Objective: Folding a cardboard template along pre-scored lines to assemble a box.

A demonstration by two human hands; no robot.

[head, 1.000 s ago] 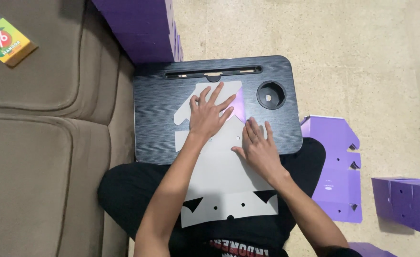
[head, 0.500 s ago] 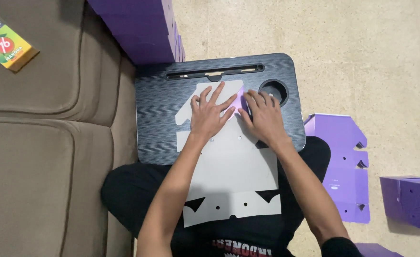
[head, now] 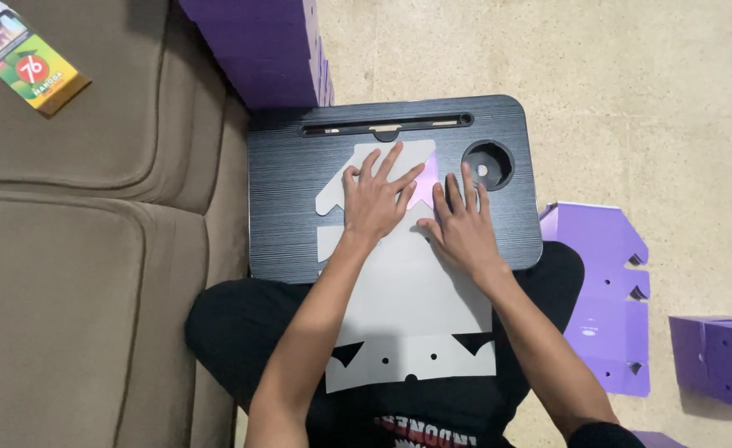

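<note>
Soft, even indoor light falls from above, moderately bright with no harsh glare. The floor (head: pixel 631 99) reads pale and evenly lit; the sofa (head: pixel 92 249) is duller, with dark shadow in its seams. The black lap desk (head: pixel 291 207) shows a faint sheen along its grain. Short, soft shadows sit under the left hand (head: pixel 376 199) and right hand (head: pixel 464 224). Focus is sharp across the centre, with slight softness and mild stretching toward the corners

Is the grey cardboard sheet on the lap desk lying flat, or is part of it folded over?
Partly folded: the cardboard sheet lies grey side up, but a purple flap shows between the left hand and right hand.
</note>
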